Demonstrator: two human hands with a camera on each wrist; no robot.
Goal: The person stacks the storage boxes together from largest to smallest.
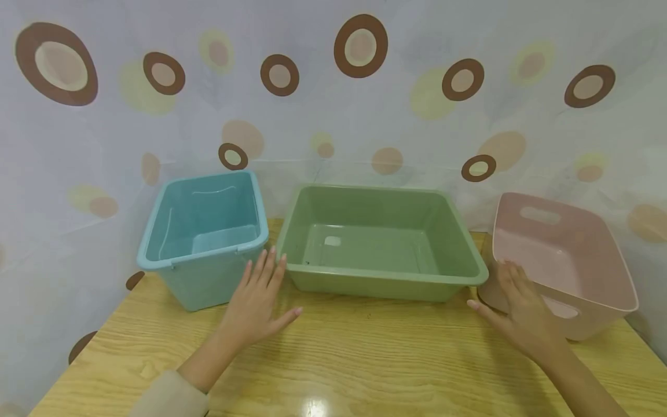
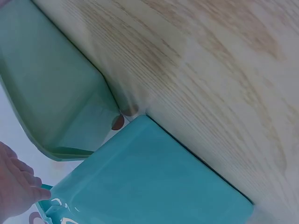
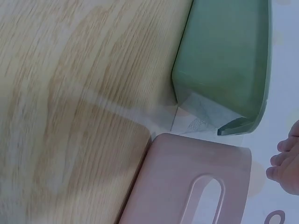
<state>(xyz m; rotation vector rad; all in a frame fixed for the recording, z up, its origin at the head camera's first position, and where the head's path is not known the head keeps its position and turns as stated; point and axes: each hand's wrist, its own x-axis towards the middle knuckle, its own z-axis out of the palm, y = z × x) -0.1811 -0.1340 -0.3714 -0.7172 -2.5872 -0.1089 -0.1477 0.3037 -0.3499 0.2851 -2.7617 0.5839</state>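
Note:
My left hand is spread with straight fingers in front of the gap between the blue bin and the green tub. In the left wrist view its fingertips appear close to the blue bin's rim; whether they touch it I cannot tell. My right hand reaches toward the near left corner of the pink basket, its fingers extended and thumb out to the side. Contact with the basket's rim is unclear. Neither hand holds anything. All three containers stand upright with nothing visible inside, apart from a small dark speck in the green tub.
The containers stand in a row along the back of a wood-grain table. Behind them hangs a pale curtain with brown, yellow and peach circles. Narrow gaps separate the green tub from its neighbours.

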